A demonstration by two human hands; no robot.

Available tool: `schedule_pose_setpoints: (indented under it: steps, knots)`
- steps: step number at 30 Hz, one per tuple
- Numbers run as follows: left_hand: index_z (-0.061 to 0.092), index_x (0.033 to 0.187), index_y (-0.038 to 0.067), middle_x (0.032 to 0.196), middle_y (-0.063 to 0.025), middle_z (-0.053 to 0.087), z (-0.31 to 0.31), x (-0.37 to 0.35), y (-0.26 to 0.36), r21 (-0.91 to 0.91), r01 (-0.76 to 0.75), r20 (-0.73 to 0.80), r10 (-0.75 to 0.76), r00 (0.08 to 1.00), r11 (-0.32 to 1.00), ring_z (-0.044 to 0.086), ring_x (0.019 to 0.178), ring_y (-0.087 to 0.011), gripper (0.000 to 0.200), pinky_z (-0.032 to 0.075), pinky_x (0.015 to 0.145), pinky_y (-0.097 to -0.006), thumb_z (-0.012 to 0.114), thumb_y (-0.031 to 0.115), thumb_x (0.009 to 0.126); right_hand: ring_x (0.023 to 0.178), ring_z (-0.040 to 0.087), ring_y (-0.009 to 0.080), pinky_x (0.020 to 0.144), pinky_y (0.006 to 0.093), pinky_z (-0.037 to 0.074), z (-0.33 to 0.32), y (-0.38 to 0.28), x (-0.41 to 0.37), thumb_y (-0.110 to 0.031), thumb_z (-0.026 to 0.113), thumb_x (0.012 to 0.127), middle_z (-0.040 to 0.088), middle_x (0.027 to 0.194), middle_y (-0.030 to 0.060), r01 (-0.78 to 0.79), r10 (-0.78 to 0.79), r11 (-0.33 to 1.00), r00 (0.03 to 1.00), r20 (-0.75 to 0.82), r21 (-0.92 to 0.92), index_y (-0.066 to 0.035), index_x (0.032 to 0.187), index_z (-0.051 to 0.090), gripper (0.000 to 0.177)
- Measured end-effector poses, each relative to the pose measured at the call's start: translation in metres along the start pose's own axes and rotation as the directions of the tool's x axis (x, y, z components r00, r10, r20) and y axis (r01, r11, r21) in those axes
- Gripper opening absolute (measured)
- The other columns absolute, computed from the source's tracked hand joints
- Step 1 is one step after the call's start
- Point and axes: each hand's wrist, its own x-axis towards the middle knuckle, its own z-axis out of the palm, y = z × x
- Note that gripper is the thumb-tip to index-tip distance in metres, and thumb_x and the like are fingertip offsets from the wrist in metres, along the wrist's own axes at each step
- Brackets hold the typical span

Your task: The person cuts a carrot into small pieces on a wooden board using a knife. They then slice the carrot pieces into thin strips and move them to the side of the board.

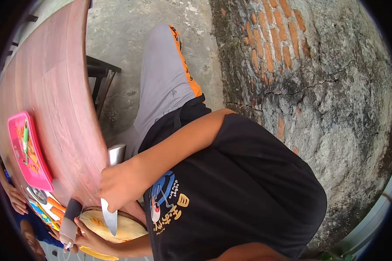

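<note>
My right hand (123,185) is closed around a knife (110,220), its silvery handle end sticking out past the fist. The broad blade points down over a round wooden cutting board (128,230). Small orange bits (96,219) lie on that board. At the board's outer side, my left hand (90,239) appears wrapped round a bottle (69,227) with a dark end and a paler, see-through part, the thumb along its near side. Some of its fingers are hidden behind the bottle. Carrots (56,208) lie just beyond.
A pink tray (48,180) with orange peelings and a green-handled peeler (26,137) stands on the wooden table (65,95). Another person's hand (15,198) is at the far edge. A yellow basket (98,253) shows below. A rough brick wall (326,108) rises opposite the table.
</note>
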Motion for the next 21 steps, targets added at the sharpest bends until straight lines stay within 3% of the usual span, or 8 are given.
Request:
schedule_pose_setpoints:
  steps: [6,9,11,13,17,18,19,21]
  knots:
    - [0.049,0.143,-0.006,0.130,-0.0234,0.064,0.017,0.053,-0.017,-0.135,-0.190,-0.115,0.175,0.978,0.973,0.068,0.109,-0.0299,0.070,0.059,0.091,-0.0343,0.076,0.037,0.095,0.078,0.071,0.0327,0.061,0.0446,0.054,-0.033,0.007,-0.041,-0.017,0.071,0.080,0.067,0.087,0.0127,-0.082,0.081,0.997,0.996,-0.047,-0.015,-0.016,0.098,0.075,0.019]
    - [0.049,0.141,-0.006,0.129,-0.0231,0.065,0.014,0.062,-0.007,-0.065,-0.069,-0.126,0.060,0.990,0.996,0.068,0.109,-0.0295,0.069,0.061,0.085,-0.0369,0.077,0.035,0.094,0.078,0.071,0.0329,0.062,0.0442,0.055,-0.036,0.009,-0.047,-0.016,0.071,0.081,0.067,0.087,0.0126,-0.070,0.069,0.997,0.996,-0.058,-0.027,-0.016,0.099,0.075,0.019]
    - [0.054,0.135,-0.008,0.123,-0.0223,0.067,0.013,0.093,-0.042,0.169,-0.119,-0.181,0.149,0.972,0.978,0.071,0.102,-0.0284,0.064,0.066,0.074,-0.0325,0.078,0.034,0.093,0.079,0.071,0.0328,0.062,0.0438,0.055,-0.036,0.009,-0.050,-0.016,0.071,0.081,0.067,0.088,0.0128,-0.094,0.094,0.996,0.994,-0.049,-0.004,-0.016,0.099,0.075,0.018]
    - [0.054,0.134,-0.010,0.120,-0.0220,0.068,0.014,0.120,-0.077,0.165,-0.094,-0.225,0.130,0.966,0.982,0.072,0.099,-0.0267,0.064,0.067,0.077,-0.0319,0.078,0.033,0.093,0.080,0.071,0.0327,0.063,0.0434,0.055,-0.034,0.008,-0.052,-0.016,0.070,0.082,0.067,0.088,0.0130,-0.128,0.128,0.992,0.991,-0.037,0.016,-0.016,0.099,0.074,0.018]
    - [0.056,0.131,-0.010,0.121,-0.0260,0.068,-0.012,0.173,-0.153,0.071,-0.049,-0.048,0.053,0.997,0.996,0.073,0.096,-0.0289,0.063,0.067,0.081,-0.0357,0.082,0.029,0.090,0.080,0.070,0.0322,0.062,0.0433,0.055,-0.045,0.006,-0.064,-0.014,0.068,0.084,0.066,0.089,0.0131,-0.157,0.159,0.987,0.982,-0.097,0.026,-0.014,0.101,0.070,0.017]
    - [0.047,0.140,-0.012,0.122,-0.0282,0.067,-0.029,0.192,-0.201,0.405,-0.424,0.140,0.404,0.904,0.810,0.072,0.099,-0.0324,0.076,0.065,0.088,-0.0412,0.085,0.026,0.086,0.080,0.070,0.0322,0.061,0.0437,0.054,-0.052,0.002,-0.071,-0.012,0.067,0.084,0.065,0.089,0.0128,-0.165,0.168,0.986,0.977,-0.128,0.034,-0.013,0.100,0.068,0.016]
    - [0.047,0.140,-0.012,0.122,-0.0282,0.067,-0.027,0.185,-0.194,0.410,-0.427,0.139,0.408,0.902,0.806,0.072,0.099,-0.0324,0.076,0.065,0.088,-0.0412,0.085,0.026,0.086,0.079,0.069,0.0324,0.061,0.0444,0.053,-0.065,-0.004,-0.084,-0.011,0.066,0.085,0.062,0.087,0.0124,-0.221,0.226,0.974,0.965,-0.132,0.051,-0.012,0.099,0.066,0.014]
    - [0.060,0.138,-0.004,0.125,-0.0201,0.071,-0.008,0.129,-0.117,0.092,-0.239,-0.225,0.254,0.941,0.967,0.069,0.105,-0.0378,0.075,0.056,0.095,-0.0440,0.080,0.047,0.088,0.078,0.067,0.0330,0.061,0.0457,0.051,-0.094,-0.017,-0.123,-0.009,0.064,0.085,0.057,0.083,0.0120,-0.368,0.381,0.923,0.914,-0.142,0.107,-0.011,0.094,0.062,0.009]
